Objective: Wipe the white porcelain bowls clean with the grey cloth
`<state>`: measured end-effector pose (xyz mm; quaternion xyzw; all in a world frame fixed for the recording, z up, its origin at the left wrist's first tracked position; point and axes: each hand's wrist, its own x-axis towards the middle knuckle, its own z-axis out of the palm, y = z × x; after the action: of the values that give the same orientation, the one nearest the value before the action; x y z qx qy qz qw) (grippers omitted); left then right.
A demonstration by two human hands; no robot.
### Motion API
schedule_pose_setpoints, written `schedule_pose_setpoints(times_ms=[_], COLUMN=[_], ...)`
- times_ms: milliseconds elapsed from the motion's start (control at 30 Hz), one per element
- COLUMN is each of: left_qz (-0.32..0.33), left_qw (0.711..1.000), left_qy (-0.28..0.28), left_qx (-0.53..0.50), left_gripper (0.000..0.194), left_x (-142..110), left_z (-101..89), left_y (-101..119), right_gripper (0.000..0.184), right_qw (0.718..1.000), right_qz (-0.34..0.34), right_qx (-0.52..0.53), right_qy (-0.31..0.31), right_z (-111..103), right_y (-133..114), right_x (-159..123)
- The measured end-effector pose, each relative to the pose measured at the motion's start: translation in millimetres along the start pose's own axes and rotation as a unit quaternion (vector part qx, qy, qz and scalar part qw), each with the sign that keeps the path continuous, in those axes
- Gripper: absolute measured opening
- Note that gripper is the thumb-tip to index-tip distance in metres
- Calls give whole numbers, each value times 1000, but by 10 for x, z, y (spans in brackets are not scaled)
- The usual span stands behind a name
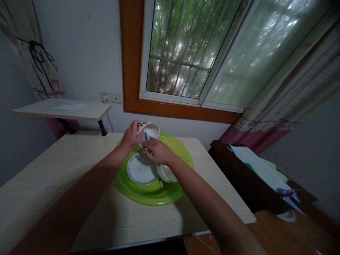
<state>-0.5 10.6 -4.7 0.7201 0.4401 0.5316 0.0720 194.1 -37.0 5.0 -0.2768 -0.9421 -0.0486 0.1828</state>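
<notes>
My left hand [130, 136] grips a white bowl [152, 129] with a reddish pattern on its outside. The bowl is tilted, its mouth turned toward the right and toward me. At its lower rim is my right hand [159, 150], fingers reaching to the bowl and thumb below. A small greyish patch with dark marks [146, 136] shows by the fingertips; I cannot make out what it is. Below both hands, a white plate [142, 169] lies in a round green basin [156, 200]. A second white bowl [167, 174] sits beside the plate, partly hidden by my right forearm.
The basin stands on a pale wooden table [87, 156]. A raised shelf [61, 108] with a paper on it is at the back left, near a wall socket [110, 97]. Behind is a barred window [183, 49]. Papers [260, 166] lie on dark furniture at the right.
</notes>
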Motion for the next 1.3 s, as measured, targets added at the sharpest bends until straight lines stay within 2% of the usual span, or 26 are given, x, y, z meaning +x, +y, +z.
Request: schedule_pose_setpoints(times_ms=[167, 333, 533, 667, 767, 867, 1000, 1167, 1300], left_qz=[6, 12, -4, -7, -7, -17, -35, -32, -29], left_qw=[1000, 1000, 1000, 999, 999, 999, 998, 998, 998], left_qy=[17, 18, 17, 32, 29, 33, 56, 58, 56], left_qx=[11, 15, 10, 15, 26, 28, 23, 13, 13], left_gripper=[31, 30, 32, 32, 32, 33, 32, 32, 32], left_x=[5, 6, 9, 8, 2, -1, 4, 8, 7], left_z=[-7, 3, 8, 7, -2, -17, -29, -28, -24], left_y=[-16, -33, -19, -8, 4, 20, 27, 18, 18], right_gripper=[51, 46, 43, 44, 44, 44, 50, 54, 54], right_qw=[1000, 998, 989, 985, 986, 990, 997, 1000, 1000], right_qz=[8, 50, 84, 100, 105, 95, 45, 2, -3], right_qx=[25, -39, -109, -127, -117, -95, -58, 0, 30], right_qy=[1, 5, 48, 67, 57, 35, 8, 12, 6], right_z=[8, 2, -15, -22, -19, -22, -46, -71, -75], right_y=[-7, 13, 39, 12, 1, 4, 2, -19, -17], right_x=[13, 20, 12, 7, 3, -1, -4, -11, -14])
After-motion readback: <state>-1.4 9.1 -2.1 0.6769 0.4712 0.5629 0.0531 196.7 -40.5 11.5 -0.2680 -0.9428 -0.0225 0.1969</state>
